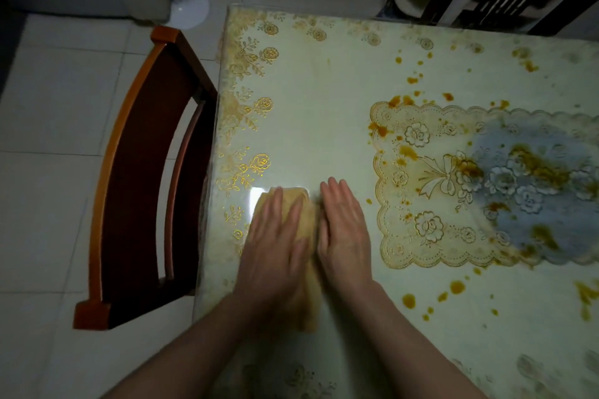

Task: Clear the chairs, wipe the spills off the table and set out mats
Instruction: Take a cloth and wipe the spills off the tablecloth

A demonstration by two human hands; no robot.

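A yellow cloth (303, 220) lies flat near the glossy floral table's (324, 107) left edge; orange-brown spills (409, 300) dot the right side.

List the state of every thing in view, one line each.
Cloth: flat on the table, under both hands.
Left hand: open, pressing the cloth.
Right hand: open, pressing the cloth's right edge.
Table: orange spills unwiped.
Chair: pushed in.
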